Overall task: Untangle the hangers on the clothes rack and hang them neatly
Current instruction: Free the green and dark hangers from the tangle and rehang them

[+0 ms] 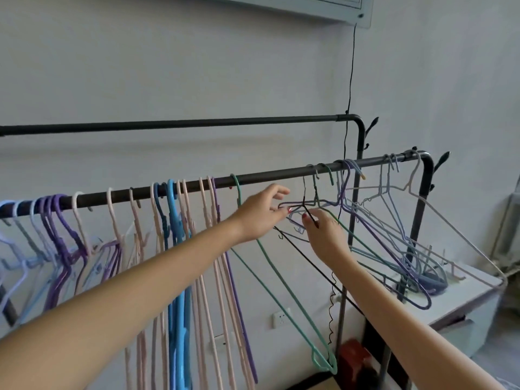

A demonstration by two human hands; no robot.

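Both forearms bare to frame edge, no sleeves, no watch, no bracelets visible. Left hand (260, 213): nail polish, red/pink, seen on thumb + one fingertip; no rings made out. Right hand (325, 235): red polish on thumbnail, other nails turned away from cam, can't tell; small dark mark near the knuckles, too small/blurred to ID (ring or shadow).
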